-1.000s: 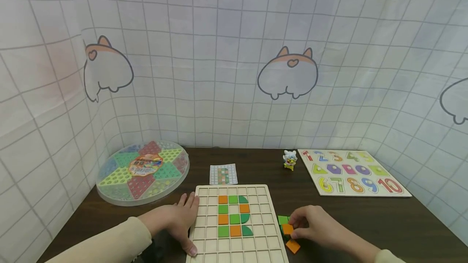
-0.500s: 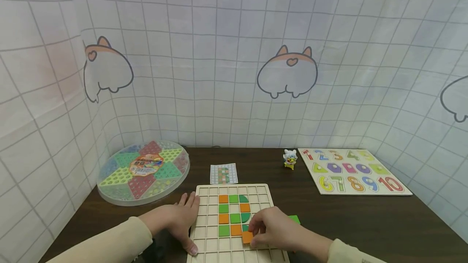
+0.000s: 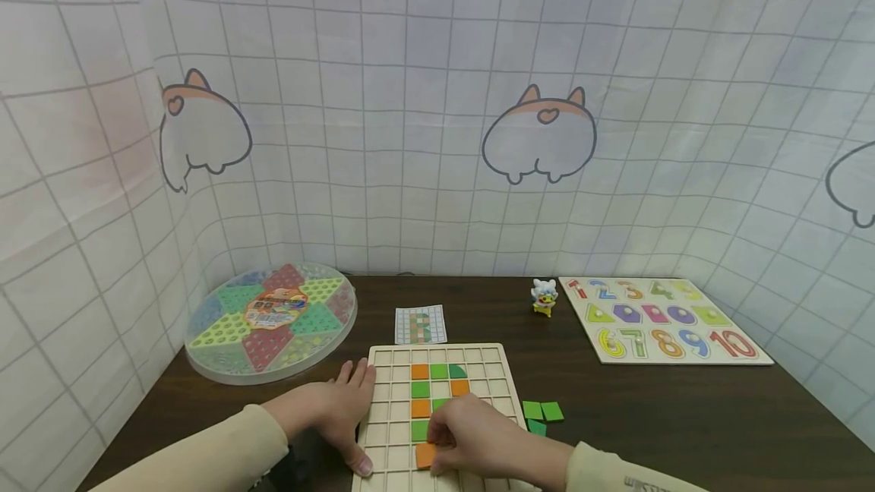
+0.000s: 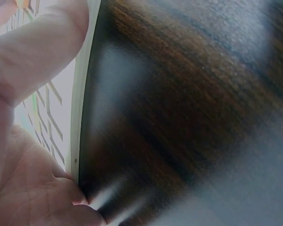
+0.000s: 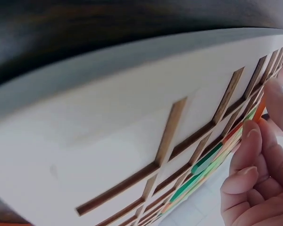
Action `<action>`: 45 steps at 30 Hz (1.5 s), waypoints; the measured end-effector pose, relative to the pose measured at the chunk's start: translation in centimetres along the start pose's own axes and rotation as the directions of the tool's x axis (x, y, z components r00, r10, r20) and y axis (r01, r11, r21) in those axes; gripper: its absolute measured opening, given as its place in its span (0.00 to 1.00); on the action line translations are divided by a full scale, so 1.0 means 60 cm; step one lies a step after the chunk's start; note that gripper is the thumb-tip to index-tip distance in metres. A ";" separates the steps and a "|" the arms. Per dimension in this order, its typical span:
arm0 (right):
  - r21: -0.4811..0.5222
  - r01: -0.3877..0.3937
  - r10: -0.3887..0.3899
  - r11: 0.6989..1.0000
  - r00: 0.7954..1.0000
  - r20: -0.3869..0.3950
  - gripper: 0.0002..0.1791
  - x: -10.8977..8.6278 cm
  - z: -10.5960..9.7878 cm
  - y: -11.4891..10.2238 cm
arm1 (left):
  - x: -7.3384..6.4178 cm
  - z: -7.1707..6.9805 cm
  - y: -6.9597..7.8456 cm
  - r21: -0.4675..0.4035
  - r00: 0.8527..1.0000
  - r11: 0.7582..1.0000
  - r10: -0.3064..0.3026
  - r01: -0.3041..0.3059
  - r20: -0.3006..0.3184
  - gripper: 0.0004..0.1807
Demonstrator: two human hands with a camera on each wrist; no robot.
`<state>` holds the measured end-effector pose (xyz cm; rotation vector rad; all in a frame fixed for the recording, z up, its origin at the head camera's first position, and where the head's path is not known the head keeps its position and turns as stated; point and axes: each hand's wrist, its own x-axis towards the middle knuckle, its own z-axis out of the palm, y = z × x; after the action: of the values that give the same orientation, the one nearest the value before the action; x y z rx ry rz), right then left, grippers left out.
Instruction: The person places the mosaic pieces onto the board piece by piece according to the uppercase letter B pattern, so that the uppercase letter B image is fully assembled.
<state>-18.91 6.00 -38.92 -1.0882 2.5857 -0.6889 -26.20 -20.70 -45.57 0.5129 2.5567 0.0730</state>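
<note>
Two pale sleeves [image 3: 198, 450] reach in from the near side of a dark wooden table [image 3: 478, 317]. Across from me, the right hand [image 3: 481, 439] pinches an orange square tile [image 3: 425, 456] between thumb and fingers. It is at the near part of a gridded board [image 3: 398, 455], just on the near side of a green tile [image 3: 419, 430]; I can't tell whether it touches the board. The left hand [image 3: 340, 410] rests along the board's left edge, fingers extended and thumb spread well away from them.

Farther up the grid sit orange and green squares, with a dark green rounded piece [image 3: 457, 372] at the end of the farthest filled row; the right hand hides some cells. Beside the board's right edge lie two loose green squares [image 3: 542, 411], with a darker green piece [image 3: 536, 427] next to them.

Just beyond the board is a small pattern card [image 3: 420, 325]. A round star-patterned game board [image 3: 270, 325] lies to the left, a number puzzle [image 3: 666, 321] to the right, and a little figurine [image 3: 544, 297] stands near the puzzle. Behind everything hangs a white checked cloth [image 3: 437, 196] with cartoon animal rears.
</note>
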 end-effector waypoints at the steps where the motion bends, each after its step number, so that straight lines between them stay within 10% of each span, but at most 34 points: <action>1: -0.018 -0.001 0.001 1.000 1.000 -0.003 0.09 0.001 0.001 0.000 | 0.000 0.000 0.000 -0.001 1.000 1.000 0.000 0.000 0.000 0.90; 45: -0.070 -0.077 0.075 0.995 0.997 -0.029 0.06 0.010 0.013 -0.019 | -0.006 -0.003 0.006 -0.015 1.000 1.000 -0.011 0.011 0.002 0.89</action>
<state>-18.35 4.64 -39.02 -1.0019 2.6772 -0.6013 -25.90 -20.51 -45.16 0.4929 2.5548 0.0869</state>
